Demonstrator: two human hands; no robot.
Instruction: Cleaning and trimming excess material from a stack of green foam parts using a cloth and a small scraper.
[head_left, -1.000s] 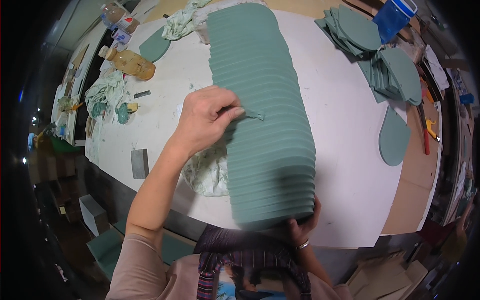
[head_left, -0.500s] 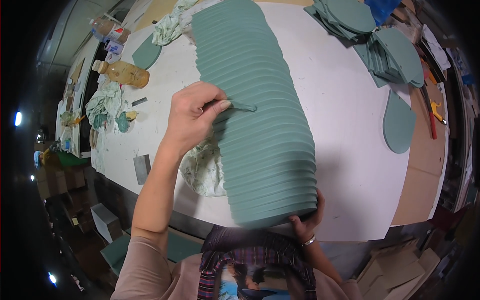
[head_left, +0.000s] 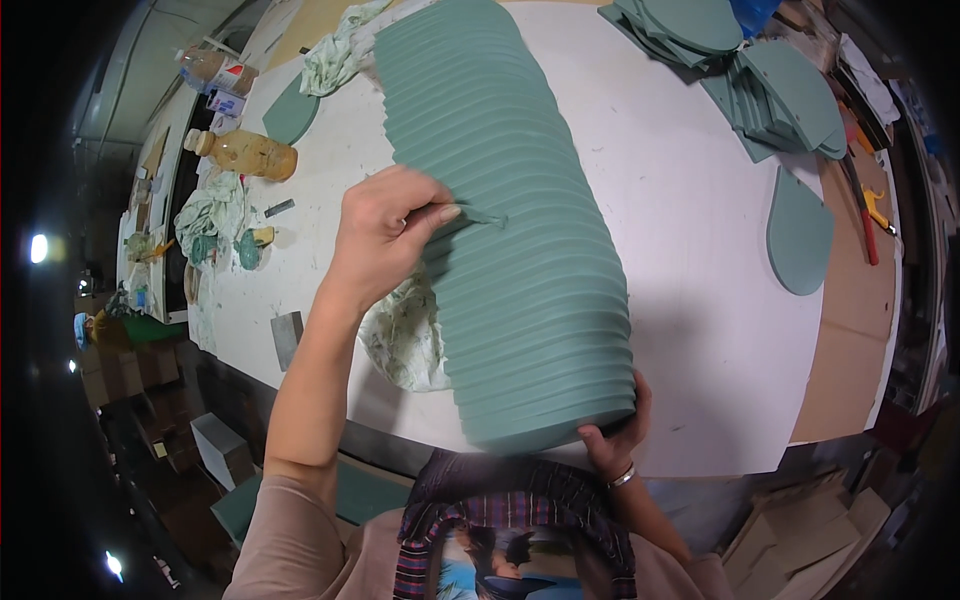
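Observation:
A long row of overlapping flat green pieces with rounded ends runs away from me across the white table, fanned like shingles. My left hand is over its left side, thumb and fingers pinched on a thin green strip. That strip reaches to the right over the pieces; I cannot make out whether it is a tool or a soft scrap. At the near end, my right hand wraps the lower right corner of the row, thumb on the end face and fingers along the side. A crumpled, stained cloth lies against the row's left edge.
Stacked green pieces and a single one lie at the right, near red-handled pliers. A bottle of yellowish liquid, a rag and a grey block are at the left. Cardboard sits below the table.
The view has shifted slightly. The strip's far tip sits a little lower and further left; both hands keep nearly the same places and holds.

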